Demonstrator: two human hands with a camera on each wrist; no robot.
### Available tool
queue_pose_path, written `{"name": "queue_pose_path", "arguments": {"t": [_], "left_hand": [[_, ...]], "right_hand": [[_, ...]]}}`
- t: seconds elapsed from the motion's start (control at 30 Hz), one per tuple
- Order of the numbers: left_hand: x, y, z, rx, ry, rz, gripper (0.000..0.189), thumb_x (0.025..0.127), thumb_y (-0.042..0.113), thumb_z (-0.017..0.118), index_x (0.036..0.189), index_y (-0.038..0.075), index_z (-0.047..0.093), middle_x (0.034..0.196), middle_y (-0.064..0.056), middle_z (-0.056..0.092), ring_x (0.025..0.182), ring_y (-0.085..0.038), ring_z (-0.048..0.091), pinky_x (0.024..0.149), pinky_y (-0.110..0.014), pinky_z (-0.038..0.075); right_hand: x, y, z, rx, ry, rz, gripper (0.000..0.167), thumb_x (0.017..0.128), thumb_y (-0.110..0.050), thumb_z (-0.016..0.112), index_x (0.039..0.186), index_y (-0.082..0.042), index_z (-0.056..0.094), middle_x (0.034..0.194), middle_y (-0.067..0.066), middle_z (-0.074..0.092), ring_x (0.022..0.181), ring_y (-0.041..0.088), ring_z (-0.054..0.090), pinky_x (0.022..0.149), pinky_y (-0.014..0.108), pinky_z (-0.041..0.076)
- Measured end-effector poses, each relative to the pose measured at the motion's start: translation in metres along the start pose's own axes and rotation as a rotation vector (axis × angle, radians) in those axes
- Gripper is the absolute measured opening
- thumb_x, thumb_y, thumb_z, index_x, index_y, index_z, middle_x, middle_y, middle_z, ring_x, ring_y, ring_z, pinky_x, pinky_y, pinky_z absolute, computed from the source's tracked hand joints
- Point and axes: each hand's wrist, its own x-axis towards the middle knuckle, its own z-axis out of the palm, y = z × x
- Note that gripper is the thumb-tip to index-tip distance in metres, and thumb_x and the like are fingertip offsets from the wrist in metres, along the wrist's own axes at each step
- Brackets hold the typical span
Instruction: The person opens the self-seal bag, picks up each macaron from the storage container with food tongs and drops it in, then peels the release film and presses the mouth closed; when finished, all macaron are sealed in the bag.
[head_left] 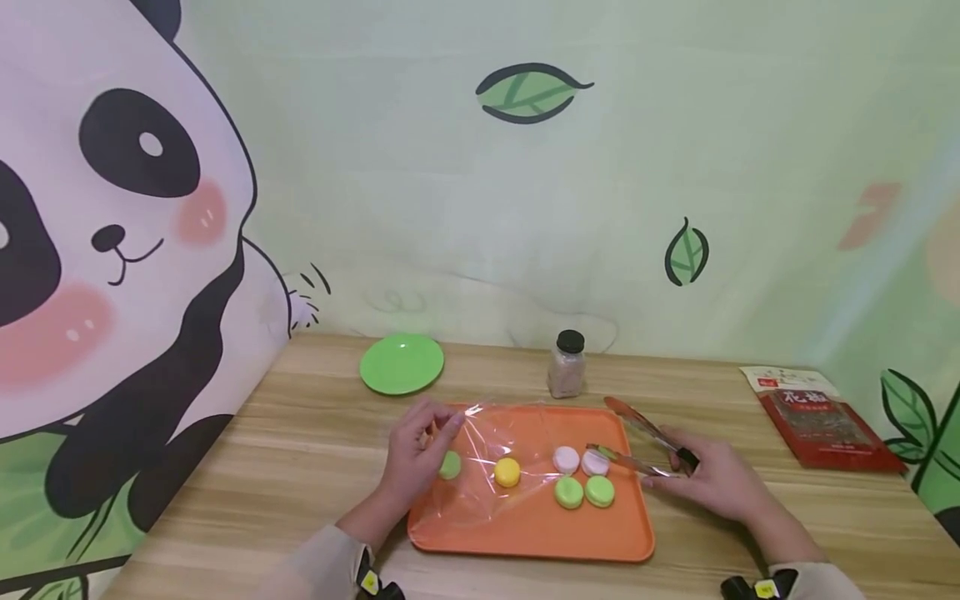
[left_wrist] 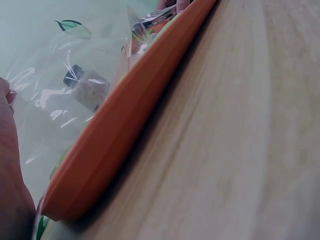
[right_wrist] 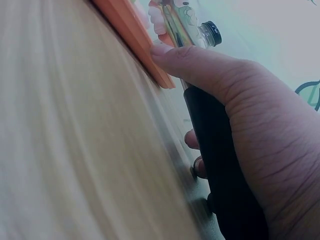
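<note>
My left hand (head_left: 420, 446) pinches the edge of a clear plastic bag (head_left: 487, 433), which spreads over the left part of an orange tray (head_left: 525, 537). Through the plastic show a green macaron (head_left: 449, 465) and a yellow macaron (head_left: 507, 472); whether they lie inside or beneath it I cannot tell. Two pale pink macarons, one at the left (head_left: 566, 460), sit behind two green macarons (head_left: 569, 492) on the tray's right side. My right hand (head_left: 712, 475) grips black-handled tongs (right_wrist: 215, 150), whose arms are spread. One arm's tip reaches over the right pink macaron.
Behind the tray stands a black-capped jar (head_left: 567, 367) of pinkish contents. A green plate (head_left: 402, 364) lies at the back left of the wooden table (head_left: 300, 475). At the far right is a red and white spice packet (head_left: 817, 421). A panda-printed backdrop (head_left: 420, 192) rises behind.
</note>
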Motion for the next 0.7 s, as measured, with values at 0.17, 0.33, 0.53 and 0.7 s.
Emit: {"name": "queue_pose_path", "arguments": {"t": [0.17,0.33,0.53,0.7], "left_hand": [[0.001,0.000,-0.001,-0.002,-0.004,0.022,0.013,0.096,0.010,0.069,0.087,0.019,0.068,0.079,0.006,0.056,0.074,-0.014,0.050,0.059,-0.027,0.042],[0.002,-0.003,-0.002,-0.001,0.012,0.041,0.015,0.093,0.004,0.071,0.086,0.016,0.069,0.077,0.004,0.056,0.073,-0.013,0.049,0.061,-0.031,0.042],[-0.003,0.009,-0.001,0.002,0.017,0.039,0.013,0.090,-0.005,0.070,0.084,0.006,0.069,0.074,-0.002,0.056,0.071,-0.015,0.048,0.057,-0.038,0.041],[0.005,0.031,-0.002,-0.021,0.015,0.039,0.010,0.091,-0.006,0.069,0.084,0.001,0.068,0.074,-0.006,0.056,0.071,-0.016,0.049,0.058,-0.041,0.042]], "right_hand": [[0.001,0.000,0.000,-0.007,-0.007,0.022,0.067,0.071,-0.059,0.085,0.119,-0.017,0.067,0.074,-0.012,0.056,0.058,0.003,0.044,0.050,0.023,0.035],[0.002,0.000,0.002,-0.021,0.004,0.026,0.070,0.071,-0.060,0.085,0.123,-0.016,0.067,0.075,-0.013,0.055,0.058,0.003,0.044,0.050,0.023,0.035],[-0.002,0.000,0.004,-0.005,-0.012,0.019,0.067,0.071,-0.059,0.086,0.119,-0.017,0.067,0.074,-0.013,0.056,0.058,0.002,0.044,0.049,0.023,0.035],[-0.002,0.001,0.001,0.032,0.007,-0.049,0.060,0.070,-0.051,0.089,0.116,-0.018,0.069,0.074,-0.013,0.057,0.059,0.002,0.046,0.052,0.022,0.038]]}}
